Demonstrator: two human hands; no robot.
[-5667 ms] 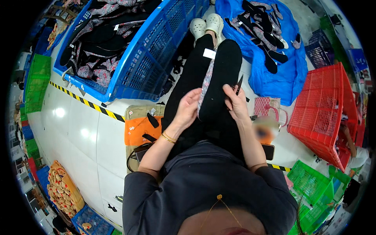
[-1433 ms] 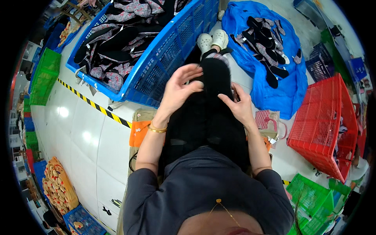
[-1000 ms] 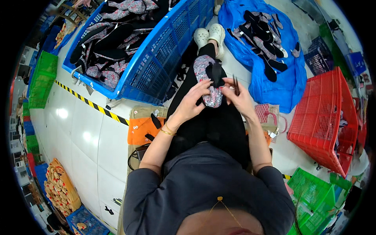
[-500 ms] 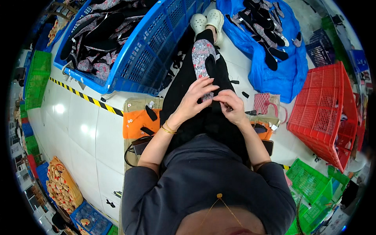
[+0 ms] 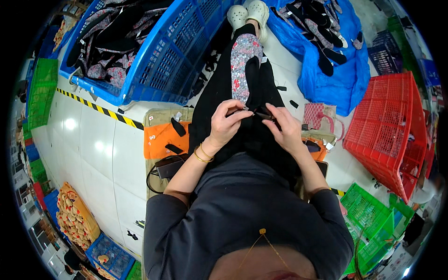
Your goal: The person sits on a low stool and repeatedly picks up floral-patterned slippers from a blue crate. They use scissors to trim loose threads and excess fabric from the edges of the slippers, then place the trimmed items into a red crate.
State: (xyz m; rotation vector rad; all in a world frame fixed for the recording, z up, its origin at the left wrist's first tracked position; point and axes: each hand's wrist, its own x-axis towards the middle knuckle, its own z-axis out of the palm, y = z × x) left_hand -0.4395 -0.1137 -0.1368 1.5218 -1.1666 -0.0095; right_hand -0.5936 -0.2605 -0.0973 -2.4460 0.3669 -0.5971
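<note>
Hands meet over the lap: left hand [image 5: 228, 125] and right hand [image 5: 283, 128] each pinch a black insole [image 5: 254, 88] beside a floral insole [image 5: 242, 65]; fingertips partly hidden.

Both forearms rise from the lower middle of the frame, bare below dark sleeves pushed to the elbows, and converge toward the centre over the outstretched legs. The left hand [image 5: 228, 125] sits just left of centre, wrist bent and ringed with thin gold bangles, fingers curled with the tips pinched together. The right hand [image 5: 283, 129] lies just right of centre, palm down, fingertips drawn in toward the left hand's, nearly touching them.
</note>
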